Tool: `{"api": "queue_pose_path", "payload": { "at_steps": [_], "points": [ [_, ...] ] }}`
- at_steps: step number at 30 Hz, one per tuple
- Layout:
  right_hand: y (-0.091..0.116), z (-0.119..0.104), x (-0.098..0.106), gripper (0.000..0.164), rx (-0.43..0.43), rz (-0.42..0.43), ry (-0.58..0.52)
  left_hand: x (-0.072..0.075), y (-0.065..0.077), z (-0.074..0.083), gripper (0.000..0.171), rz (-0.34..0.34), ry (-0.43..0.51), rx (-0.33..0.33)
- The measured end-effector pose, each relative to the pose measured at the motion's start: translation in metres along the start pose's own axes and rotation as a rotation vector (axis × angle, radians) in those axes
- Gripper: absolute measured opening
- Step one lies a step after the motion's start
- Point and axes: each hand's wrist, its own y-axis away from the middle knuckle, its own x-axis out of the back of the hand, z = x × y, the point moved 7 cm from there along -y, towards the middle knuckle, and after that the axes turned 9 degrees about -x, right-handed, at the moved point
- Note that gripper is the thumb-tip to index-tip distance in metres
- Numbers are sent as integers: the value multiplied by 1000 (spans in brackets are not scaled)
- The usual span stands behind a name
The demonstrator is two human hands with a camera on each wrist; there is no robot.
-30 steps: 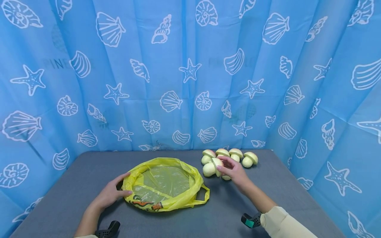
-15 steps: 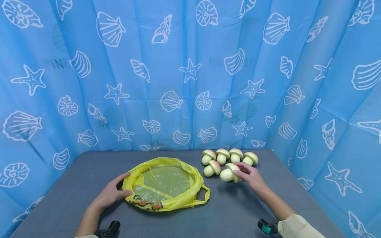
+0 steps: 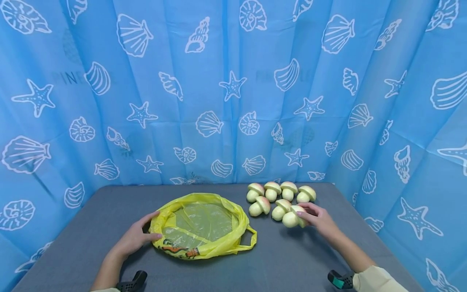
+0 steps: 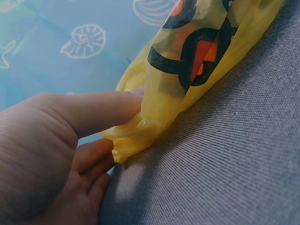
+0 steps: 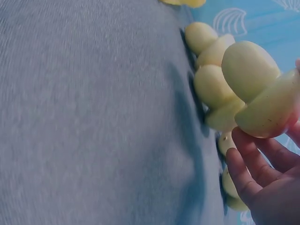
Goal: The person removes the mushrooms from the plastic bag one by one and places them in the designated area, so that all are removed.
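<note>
A toy mushroom (image 3: 290, 219) with a pale round stem is pinched by its cap in my right hand (image 3: 322, 222), slightly above the table. The right wrist view shows this mushroom (image 5: 248, 70) close up, its stem pointing away from the fingers (image 5: 255, 164). Just left of it lies another mushroom (image 3: 281, 209). Over on the left, my left hand (image 3: 135, 237) holds the rim of a yellow plastic bag (image 3: 240, 231), which lies with its mouth wide. In the left wrist view the thumb (image 4: 105, 110) lies against the yellow film, its tip partly hidden by a fold.
Several more mushrooms (image 3: 272, 191) rest in a back row, with one mushroom (image 3: 260, 206) in front of them. The grey table (image 3: 255, 267) ends at a blue shell-print curtain (image 3: 233, 134). One bag handle (image 3: 251, 241) sticks out to the right.
My right hand has carried the held mushroom rightward, past the two front mushrooms, which it had been covering in turn. My left hand and the bag have stayed put.
</note>
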Motion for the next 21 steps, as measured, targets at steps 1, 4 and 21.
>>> {"api": "queue_pose_path", "payload": {
  "at_steps": [1, 4, 21],
  "points": [
    [0, 1, 1, 47, 2, -3, 11, 0, 0, 0, 88, 2, 5, 3],
    [0, 5, 5, 49, -16, 3, 39, 0, 0, -2, 89, 6, 14, 9],
    [-17, 29, 20, 58, -77, 43, 100, 1, -3, -5, 89, 2, 2, 6]
  ]
}}
